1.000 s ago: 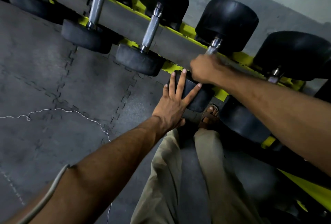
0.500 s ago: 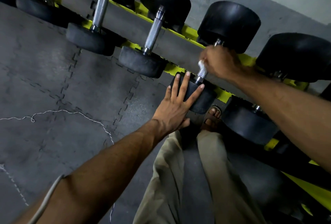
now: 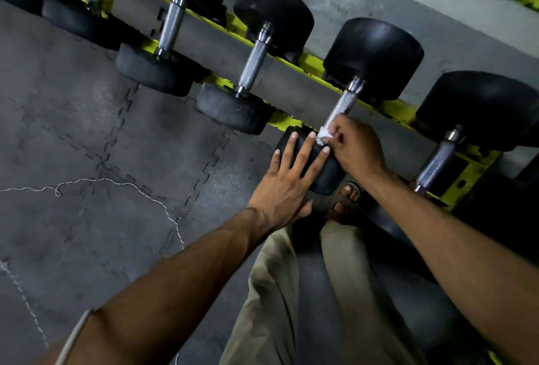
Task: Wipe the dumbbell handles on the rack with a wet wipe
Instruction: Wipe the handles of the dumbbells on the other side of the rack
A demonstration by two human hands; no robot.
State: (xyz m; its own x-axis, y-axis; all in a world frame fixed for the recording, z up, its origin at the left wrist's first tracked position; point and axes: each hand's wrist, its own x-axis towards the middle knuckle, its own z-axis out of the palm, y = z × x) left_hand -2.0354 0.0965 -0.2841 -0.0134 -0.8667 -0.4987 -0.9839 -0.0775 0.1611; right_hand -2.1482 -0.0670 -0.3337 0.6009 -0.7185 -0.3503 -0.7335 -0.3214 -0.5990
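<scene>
- your right hand slid the wipe down the handle to the near end, still pinching it; that pass looks done
- left hand flat, fingers straight, on the near head

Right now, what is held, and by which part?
The right hand pinches the wet wipe, bunched in its fingertips, against the handle. The left hand holds nothing, resting flat on the dumbbell head.

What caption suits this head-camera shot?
Right hand presses a wipe to a dumbbell handle; left hand rests on its near weight.
</scene>
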